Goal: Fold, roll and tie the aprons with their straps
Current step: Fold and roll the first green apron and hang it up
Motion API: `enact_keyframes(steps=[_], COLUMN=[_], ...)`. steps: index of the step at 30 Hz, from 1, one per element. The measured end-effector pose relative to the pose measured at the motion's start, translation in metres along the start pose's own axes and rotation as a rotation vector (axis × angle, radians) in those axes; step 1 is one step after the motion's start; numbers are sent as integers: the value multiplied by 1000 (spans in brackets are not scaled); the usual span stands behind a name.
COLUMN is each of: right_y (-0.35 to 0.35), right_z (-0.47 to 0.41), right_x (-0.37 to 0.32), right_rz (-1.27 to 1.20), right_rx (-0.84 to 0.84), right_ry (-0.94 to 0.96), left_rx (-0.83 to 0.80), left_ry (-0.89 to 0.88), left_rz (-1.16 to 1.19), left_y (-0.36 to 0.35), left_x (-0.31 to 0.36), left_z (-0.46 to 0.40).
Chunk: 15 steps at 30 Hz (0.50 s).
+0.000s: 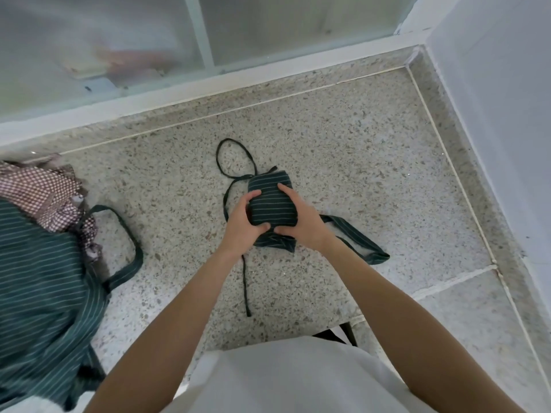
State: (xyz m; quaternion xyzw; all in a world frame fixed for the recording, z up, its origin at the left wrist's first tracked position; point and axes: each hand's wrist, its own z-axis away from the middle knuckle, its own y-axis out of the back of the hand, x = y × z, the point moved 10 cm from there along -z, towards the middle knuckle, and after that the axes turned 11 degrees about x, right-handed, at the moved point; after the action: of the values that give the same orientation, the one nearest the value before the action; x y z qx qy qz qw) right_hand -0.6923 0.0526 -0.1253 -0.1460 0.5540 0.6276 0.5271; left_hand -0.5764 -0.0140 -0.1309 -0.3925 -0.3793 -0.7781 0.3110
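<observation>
Two hands on one rolled apron, three aprons in all.

One green striped apron roll (271,204) sits on the speckled floor (372,150), gripped from both sides: the left hand (243,220) curls its fingers (253,195) round the roll's left edge, the right hand (301,223) wraps its right edge, thumbs tucked under the near end. Thin straps (234,158) trail beyond and left of the fingers; a wide striped strap (362,244) lies right of the right wrist. Far left of the fingers lie a loose green striped apron (44,287) and a checked apron (44,195). No readable writing.
</observation>
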Motion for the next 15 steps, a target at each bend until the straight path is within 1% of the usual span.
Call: enact_keyframes(steps=[1, 2, 5, 7, 9, 11, 12, 13, 15], right_y=[3, 6, 16, 24, 27, 30, 28, 25, 12], right_z=[0, 1, 12, 27, 43, 59, 65, 70, 76], right_x=[-2, -4, -24, -37, -40, -38, -34, -31, -17], right_rz=[34, 157, 646, 786, 816, 804, 793, 780, 755], right_rx=[28, 73, 277, 446, 562, 606, 601, 567, 430], right_ry=[29, 78, 299, 419, 502, 542, 564, 590, 633], left_rx=[23, 50, 125, 140, 168, 231, 231, 202, 97], left_ry=[-41, -100, -313, -406, -507, -682, -764, -834, -914], left_rz=[-34, -127, -464, -600, -708, -781, -788, -775, -731], left_y=[4, 7, 8, 7, 7, 7, 4, -2, -14], left_x=[5, 10, 23, 25, 26, 31, 31, 29, 21], left_z=[1, 3, 14, 20, 28, 42, 49, 54, 62])
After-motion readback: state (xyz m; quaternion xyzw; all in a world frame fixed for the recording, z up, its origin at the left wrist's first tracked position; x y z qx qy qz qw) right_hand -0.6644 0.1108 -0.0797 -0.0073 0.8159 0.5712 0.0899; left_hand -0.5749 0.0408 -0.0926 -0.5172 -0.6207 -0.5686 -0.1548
